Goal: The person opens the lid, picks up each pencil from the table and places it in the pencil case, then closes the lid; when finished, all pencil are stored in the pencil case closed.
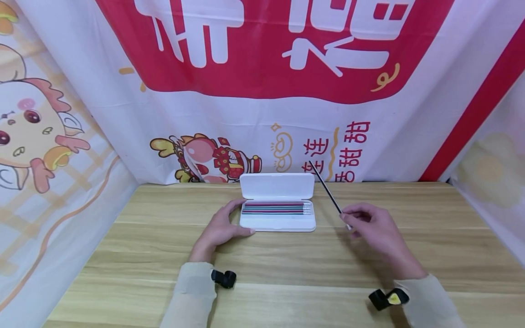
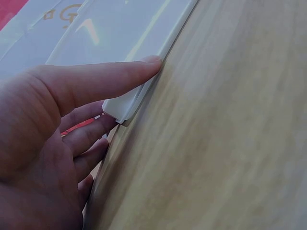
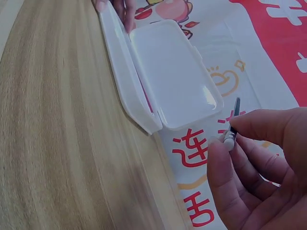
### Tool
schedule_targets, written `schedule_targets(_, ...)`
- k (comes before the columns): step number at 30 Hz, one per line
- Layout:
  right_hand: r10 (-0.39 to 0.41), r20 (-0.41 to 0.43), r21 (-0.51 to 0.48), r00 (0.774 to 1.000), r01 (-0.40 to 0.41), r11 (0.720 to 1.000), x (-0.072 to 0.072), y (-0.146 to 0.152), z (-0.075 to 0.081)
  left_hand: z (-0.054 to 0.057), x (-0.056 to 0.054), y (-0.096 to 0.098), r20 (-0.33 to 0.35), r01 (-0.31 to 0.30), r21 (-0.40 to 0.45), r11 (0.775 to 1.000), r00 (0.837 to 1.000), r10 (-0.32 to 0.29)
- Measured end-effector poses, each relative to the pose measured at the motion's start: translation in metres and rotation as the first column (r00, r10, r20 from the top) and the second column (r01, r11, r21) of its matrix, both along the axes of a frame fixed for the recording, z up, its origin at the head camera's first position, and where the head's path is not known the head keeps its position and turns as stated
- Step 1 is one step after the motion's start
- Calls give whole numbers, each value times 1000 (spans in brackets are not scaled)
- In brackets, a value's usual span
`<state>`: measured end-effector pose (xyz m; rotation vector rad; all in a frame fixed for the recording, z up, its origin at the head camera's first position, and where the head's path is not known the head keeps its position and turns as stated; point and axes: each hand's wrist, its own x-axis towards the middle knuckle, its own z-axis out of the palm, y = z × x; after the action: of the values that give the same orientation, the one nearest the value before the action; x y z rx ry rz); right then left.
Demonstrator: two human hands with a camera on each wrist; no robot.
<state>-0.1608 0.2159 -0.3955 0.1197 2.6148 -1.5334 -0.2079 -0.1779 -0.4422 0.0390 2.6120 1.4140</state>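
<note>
A white pencil case (image 1: pixel 277 223) lies on the table with its hinged lid (image 1: pixel 276 186) raised at the back. Inside it, several red and green pencils (image 1: pixel 272 208) lie side by side, their eraser ends to the right. My left hand (image 1: pixel 221 227) holds the case by its left end, thumb along the front edge (image 2: pixel 129 76) and the other fingers around the far side. To the right of the case, my right hand (image 1: pixel 375 230) pinches a dark pencil (image 1: pixel 328 190) close to its white eraser (image 3: pixel 229 143). That pencil slants up and away to the left, above the table.
The wooden table (image 1: pixel 287 273) ends at the back against a hanging white and red cloth (image 1: pixel 254 109) with printed characters. Another printed cloth (image 1: pixel 49 205) hangs on the left and a pale one (image 1: pixel 492 177) on the right. Small black cameras (image 1: pixel 224 279) sit on both wrists.
</note>
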Motion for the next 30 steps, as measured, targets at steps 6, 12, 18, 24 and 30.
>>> schedule_targets(6, 51, -18, 3, 999, -51, 999, -2, -7, -1, 0, 0, -2, -2, 0, -2, 1000, 1000, 0)
schedule_targets(12, 81, -49, 70, 996, -77, 995, -5, -11, -2, -1, 0, -1, 2, -4, 2, 1000, 1000, 4)
schedule_targets(18, 113, -79, 102, 990, -104, 989, -12, -18, -3, -1, -1, -2, 8, -8, 1, 1000, 1000, 8)
schedule_targets(24, 180, -159, 191, 971, -148, 970, -30, -28, -6, 1, -1, -3, 6, -7, 1, 1000, 1000, 7)
schedule_targets(30, 255, -253, 243, 933, -194, 950, -49, -39, -13, -1, 0, -2, -5, -2, -4, 1000, 1000, 2)
